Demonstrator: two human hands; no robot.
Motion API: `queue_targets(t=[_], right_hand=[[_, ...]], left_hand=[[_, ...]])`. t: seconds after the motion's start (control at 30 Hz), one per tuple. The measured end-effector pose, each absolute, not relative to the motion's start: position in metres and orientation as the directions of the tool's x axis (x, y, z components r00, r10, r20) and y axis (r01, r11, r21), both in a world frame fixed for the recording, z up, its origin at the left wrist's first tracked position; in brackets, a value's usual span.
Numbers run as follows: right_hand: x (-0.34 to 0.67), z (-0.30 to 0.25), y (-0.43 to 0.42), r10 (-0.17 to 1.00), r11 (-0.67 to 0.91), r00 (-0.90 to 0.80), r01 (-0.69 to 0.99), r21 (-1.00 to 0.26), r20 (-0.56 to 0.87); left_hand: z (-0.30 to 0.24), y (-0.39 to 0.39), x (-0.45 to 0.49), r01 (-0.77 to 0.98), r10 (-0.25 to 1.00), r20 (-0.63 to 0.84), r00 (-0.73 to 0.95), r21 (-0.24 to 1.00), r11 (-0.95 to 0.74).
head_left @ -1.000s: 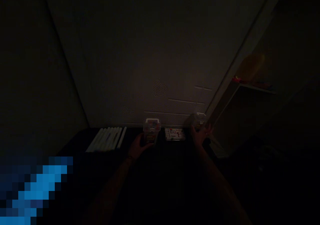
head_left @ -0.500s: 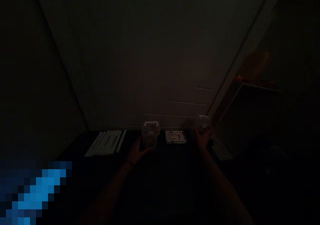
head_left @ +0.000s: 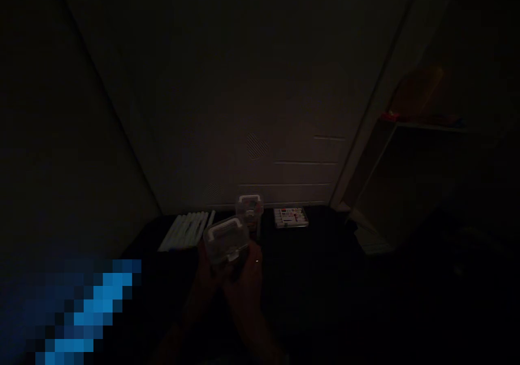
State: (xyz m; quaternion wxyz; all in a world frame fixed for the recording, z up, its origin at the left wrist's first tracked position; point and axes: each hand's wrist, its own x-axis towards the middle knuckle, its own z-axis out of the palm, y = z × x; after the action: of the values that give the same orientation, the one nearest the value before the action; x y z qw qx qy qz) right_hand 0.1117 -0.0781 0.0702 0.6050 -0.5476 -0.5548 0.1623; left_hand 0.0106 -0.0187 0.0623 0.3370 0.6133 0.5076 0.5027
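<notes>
Between my two hands is a small clear plastic box with a white handle on its lid and a clasp at the front. My left hand is closed round its left side, and my right hand grips its right side. The box is tilted, and its contents are too dark to make out. Just behind it stands a second clear box with a white handle and coloured things inside, touched by neither hand.
A row of several white markers lies to the left on the dark table. Right of the boxes is a clear case of markers. A pale wall rises behind, and a shelf stands at the right. The room is very dim.
My right hand has brought the clear box from the far right to the middle. My left hand has let go of the other box and now holds this one too.
</notes>
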Motion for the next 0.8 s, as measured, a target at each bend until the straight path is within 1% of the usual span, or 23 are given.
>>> queue_targets(t=[0.07, 0.13, 0.17, 0.23, 0.27, 0.3, 0.43, 0.5, 0.6, 0.7, 0.8], right_hand=[[0.108, 0.071, -0.077, 0.825, 0.408, 0.196, 0.442, -0.799, 0.53], [0.116, 0.071, -0.074, 0.828, 0.471, 0.051, 0.478, -0.742, 0.558], [0.123, 0.071, -0.069, 0.819, 0.476, 0.052, 0.495, -0.727, 0.572], [0.134, 0.072, -0.054, 0.774, 0.37, 0.294, 0.51, -0.777, 0.561], [0.138, 0.072, -0.043, 0.741, 0.326, 0.388, 0.505, -0.799, 0.548], [0.139, 0.072, -0.03, 0.718, 0.306, 0.439, 0.499, -0.811, 0.541], [0.124, 0.069, 0.016, 0.666, 0.268, 0.536, 0.478, -0.836, 0.52], [0.117, 0.066, 0.028, 0.664, 0.277, 0.554, 0.442, -0.854, 0.502], [0.124, 0.062, 0.031, 0.666, 0.301, 0.563, 0.397, -0.867, 0.489], [0.166, 0.067, 0.025, 0.635, 0.305, 0.579, 0.421, -0.854, 0.512], [0.237, 0.081, 0.024, 0.589, 0.294, 0.572, 0.506, -0.811, 0.57]], left_hand=[[0.064, -0.032, -0.003, 0.274, 0.98, 0.196, -0.038, 0.945, -0.179], [0.068, -0.035, -0.016, 0.251, 0.983, 0.151, -0.104, 0.96, -0.121], [0.07, -0.035, -0.022, 0.24, 0.978, 0.117, -0.171, 0.968, -0.074], [0.073, -0.033, -0.031, 0.233, 0.966, 0.086, -0.242, 0.972, -0.028], [0.073, -0.032, -0.035, 0.229, 0.953, 0.082, -0.29, 0.973, -0.014], [0.072, -0.032, -0.036, 0.233, 0.946, 0.084, -0.313, 0.972, -0.009], [0.064, -0.033, -0.037, 0.301, 0.938, 0.153, -0.31, 0.952, -0.056], [0.058, -0.033, -0.036, 0.345, 0.942, 0.145, -0.302, 0.938, -0.034], [0.05, -0.029, -0.033, 0.356, 0.973, 0.125, -0.192, 0.933, -0.05], [0.047, -0.024, -0.022, 0.319, 0.983, 0.093, -0.161, 0.947, -0.037], [0.05, -0.019, -0.003, 0.313, 0.987, 0.118, -0.107, 0.946, -0.079]])
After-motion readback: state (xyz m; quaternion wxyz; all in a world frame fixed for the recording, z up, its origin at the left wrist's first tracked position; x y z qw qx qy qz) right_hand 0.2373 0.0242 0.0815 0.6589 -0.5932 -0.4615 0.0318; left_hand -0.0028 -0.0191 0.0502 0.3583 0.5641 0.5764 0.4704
